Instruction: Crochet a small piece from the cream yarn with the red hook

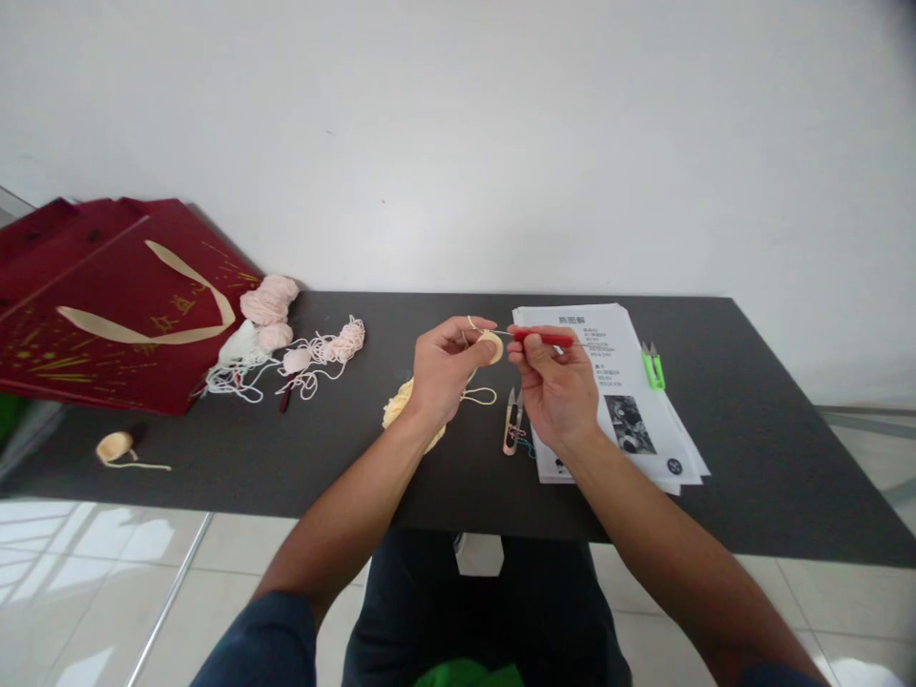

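My left hand (450, 367) pinches a small round cream crochet piece (490, 349), with yarn looped over a finger. In my right hand (556, 382) is a crochet hook (542, 338) with a red handle. Its thin metal shaft points left and reaches the upper edge of the crochet piece. Below my left wrist lies a pale yellow yarn ball (398, 405), partly hidden by the forearm. A loose loop of cream yarn (481, 394) hangs between the hands. Thread snips (510, 425) rest on the table under my right hand.
Printed sheets (572, 468) lie under my right forearm, with green-handled snips (653, 366) on their right edge. Pink and white yarn (268, 301) sits left of centre beside a dark red gift bag (114, 305). A small cream crochet piece (114, 446) lies at the table's left.
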Tool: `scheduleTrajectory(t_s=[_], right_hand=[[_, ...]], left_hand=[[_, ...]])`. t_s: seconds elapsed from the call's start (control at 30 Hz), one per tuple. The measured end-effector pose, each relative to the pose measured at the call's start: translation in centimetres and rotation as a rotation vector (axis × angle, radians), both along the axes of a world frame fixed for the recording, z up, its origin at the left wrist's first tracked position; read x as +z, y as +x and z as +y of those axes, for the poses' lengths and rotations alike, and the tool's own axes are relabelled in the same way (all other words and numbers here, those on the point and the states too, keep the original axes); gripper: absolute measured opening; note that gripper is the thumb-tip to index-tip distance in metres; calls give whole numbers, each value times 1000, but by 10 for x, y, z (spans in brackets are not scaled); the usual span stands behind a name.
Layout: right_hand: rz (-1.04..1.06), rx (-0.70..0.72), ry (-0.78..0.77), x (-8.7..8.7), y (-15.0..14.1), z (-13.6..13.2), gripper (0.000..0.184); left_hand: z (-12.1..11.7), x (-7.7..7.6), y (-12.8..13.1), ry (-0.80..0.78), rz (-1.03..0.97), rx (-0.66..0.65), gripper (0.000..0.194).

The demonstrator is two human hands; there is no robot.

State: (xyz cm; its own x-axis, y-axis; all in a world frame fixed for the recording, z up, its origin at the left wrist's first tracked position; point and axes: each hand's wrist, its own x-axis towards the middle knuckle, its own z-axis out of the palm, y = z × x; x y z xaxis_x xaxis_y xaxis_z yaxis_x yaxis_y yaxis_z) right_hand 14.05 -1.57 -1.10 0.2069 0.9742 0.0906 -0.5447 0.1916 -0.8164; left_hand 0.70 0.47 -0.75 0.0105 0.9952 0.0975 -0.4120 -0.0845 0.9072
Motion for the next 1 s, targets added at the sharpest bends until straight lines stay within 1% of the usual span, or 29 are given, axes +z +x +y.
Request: scheduleTrajectory(t_s=[0.1,0.23,0.33,0.43,0.5,0.63,0.73,0.83,0.9,0.97,1.0], right_hand=[[28,-5,-31,1,-1,0,19],[42,-5,-51,2,-1,0,19],[22,-8,-43,2,-2,0,18],[12,-8,-17,2,-4,-1,19],[-13,-19,10,1,-7,-3,20],[-126,-89,51,2,-7,-6,18],[-266,-160,95,3,-6,-9,14],[-381,-211,122,5,-5,-13,13],[-443,-254,140,5,-5,-16,13],[-532,-298,212,2,-6,-19,15],[-582,-317,282,-1,-6,-19,16]], left_hand=[[1,1,0,-15,-24,-13,18],[3,0,0,-13,-16,31,16],[2,1,1,-13,-19,41,25],[1,2,2,-7,-21,28,40],[0,2,2,-6,-19,15,45],[0,1,1,12,-1,35,44],[2,0,0,38,5,45,47],[4,-1,-1,42,-17,21,51],[4,-1,-1,17,-60,-3,52],[4,1,-1,-31,-111,-29,53],[3,1,-1,-56,-136,-37,54]])
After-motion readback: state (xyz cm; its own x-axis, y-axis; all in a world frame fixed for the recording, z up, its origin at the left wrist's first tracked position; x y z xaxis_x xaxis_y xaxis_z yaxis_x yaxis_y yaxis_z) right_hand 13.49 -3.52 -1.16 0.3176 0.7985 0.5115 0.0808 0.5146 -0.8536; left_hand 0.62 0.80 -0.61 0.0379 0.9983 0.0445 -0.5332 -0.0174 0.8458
